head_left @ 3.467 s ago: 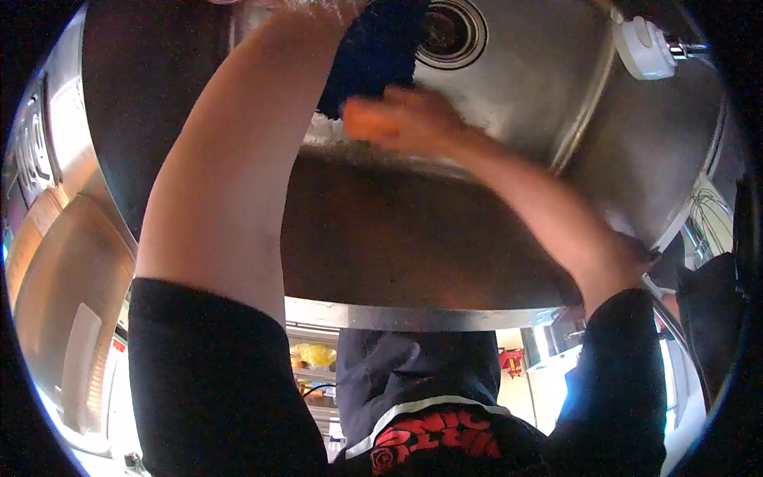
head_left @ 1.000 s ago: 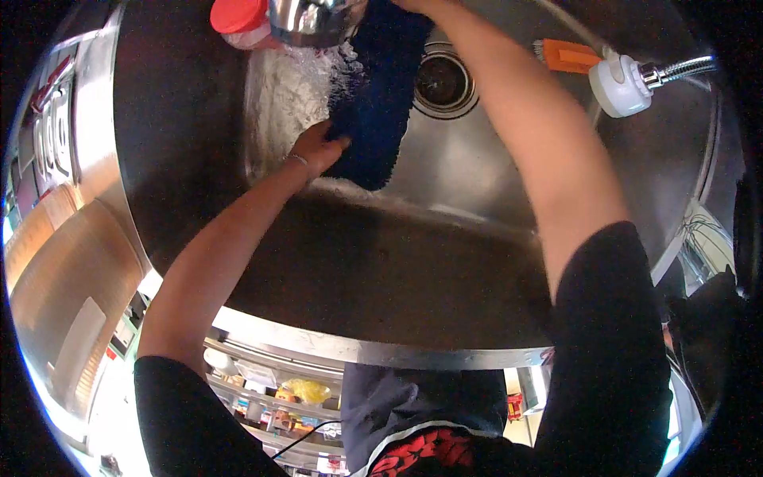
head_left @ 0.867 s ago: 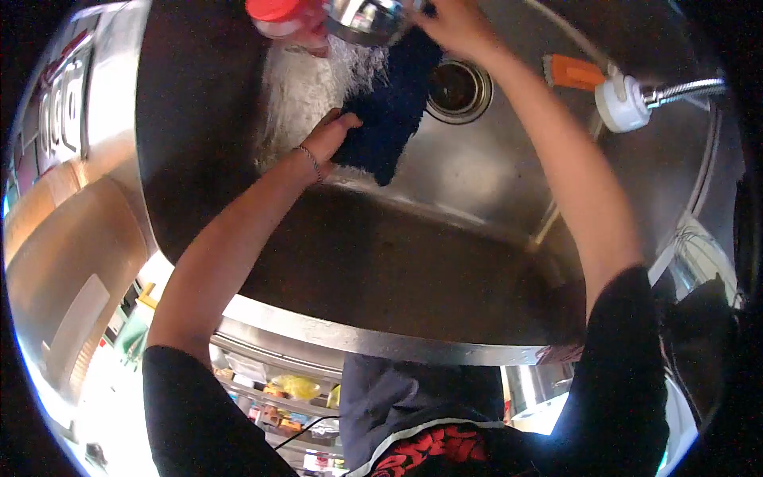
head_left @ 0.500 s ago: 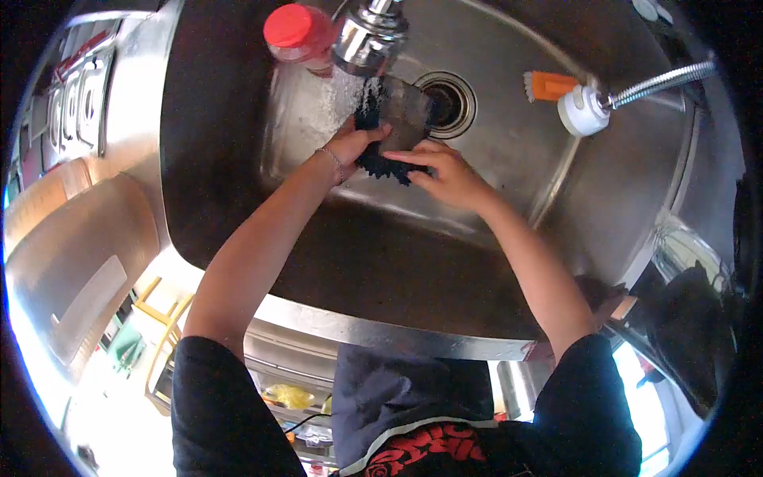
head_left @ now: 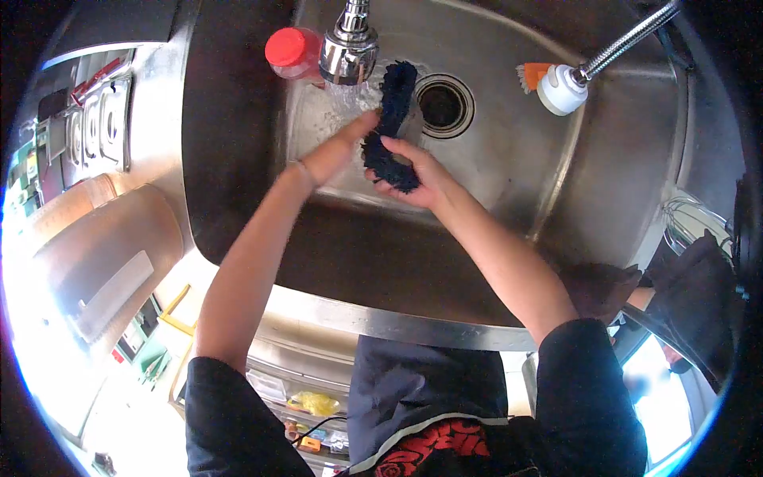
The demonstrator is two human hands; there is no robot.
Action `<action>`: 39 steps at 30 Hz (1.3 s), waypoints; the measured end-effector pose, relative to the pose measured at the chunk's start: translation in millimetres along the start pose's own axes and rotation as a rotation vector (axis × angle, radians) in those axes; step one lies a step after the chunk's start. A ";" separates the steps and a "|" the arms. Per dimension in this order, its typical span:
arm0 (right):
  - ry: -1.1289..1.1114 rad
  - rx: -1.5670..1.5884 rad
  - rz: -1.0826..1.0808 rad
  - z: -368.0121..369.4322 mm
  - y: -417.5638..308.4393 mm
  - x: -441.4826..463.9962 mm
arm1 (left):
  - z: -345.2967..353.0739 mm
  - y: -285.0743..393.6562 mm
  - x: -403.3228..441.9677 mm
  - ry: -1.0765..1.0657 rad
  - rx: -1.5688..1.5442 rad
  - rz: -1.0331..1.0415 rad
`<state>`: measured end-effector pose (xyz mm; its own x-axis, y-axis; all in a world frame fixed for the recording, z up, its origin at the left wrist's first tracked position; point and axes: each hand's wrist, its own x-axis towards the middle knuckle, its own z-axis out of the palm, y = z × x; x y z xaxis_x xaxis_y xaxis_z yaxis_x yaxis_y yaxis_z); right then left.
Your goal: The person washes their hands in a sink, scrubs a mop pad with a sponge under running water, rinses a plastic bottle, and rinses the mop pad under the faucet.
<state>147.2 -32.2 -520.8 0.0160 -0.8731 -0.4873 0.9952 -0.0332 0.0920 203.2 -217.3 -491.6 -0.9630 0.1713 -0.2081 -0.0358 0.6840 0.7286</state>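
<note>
A dark blue, shaggy cleaning pad [head_left: 396,95] with a greyish flat side is held over the sink basin, left of the drain. My right hand [head_left: 423,176] is closed round its lower end, thumb on top and fingers beneath. Against the pad's left edge is my left hand [head_left: 338,155], blurred by motion, so its fingers cannot be made out. Water runs from the chrome faucet [head_left: 348,56] just above and left of the pad, splashing on the basin floor.
A jar with a red lid [head_left: 288,49] stands left of the faucet. The drain [head_left: 443,106] lies right of the pad. Further right are an orange brush [head_left: 534,75] and a white spray head [head_left: 563,90] on a metal hose. The metal sink [head_left: 509,183] surrounds my hands.
The pad has turned so its shaggy side shows more and its grey side less. My right hand has moved from pressing on it to gripping its lower end. The view has shifted slightly.
</note>
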 end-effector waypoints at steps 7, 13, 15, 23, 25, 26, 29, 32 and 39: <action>-0.555 0.357 -0.169 52.9 19.1 -4.9 | 15.4 -3.1 -0.7 0.147 -1.686 -0.510; -0.732 0.455 -0.205 62.3 14.6 -14.7 | 5.9 49.2 59.8 0.515 -1.866 -0.251; -0.665 0.390 -0.131 52.6 11.9 -29.6 | -3.9 55.2 58.5 0.521 -1.873 -0.274; 0.460 -0.675 0.298 30.1 -0.5 -52.5 | 34.3 13.6 51.9 0.247 -0.452 -0.401; 0.448 -0.827 0.200 12.8 5.9 -36.9 | 48.6 7.3 53.5 0.240 -0.430 -0.545; 0.419 -0.981 0.105 -0.2 13.7 -29.7 | 59.5 7.5 51.1 0.238 -0.394 -0.698; 0.624 -1.718 -0.240 -20.5 32.0 -2.3 | 82.7 6.5 49.5 0.365 -0.050 -0.694; 1.010 -1.919 -0.057 -15.3 46.8 4.7 | 81.5 23.0 47.5 0.195 0.140 -0.787; 0.497 -2.835 -0.012 -16.1 22.5 -0.9 | 103.8 -6.7 35.1 0.558 -0.435 -1.718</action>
<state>171.1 -24.3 -532.2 -0.3154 -0.7928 -0.5215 -0.8831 0.4464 -0.1446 197.4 -142.3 -571.4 0.2374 -0.7117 -0.6612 -0.9163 -0.3901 0.0910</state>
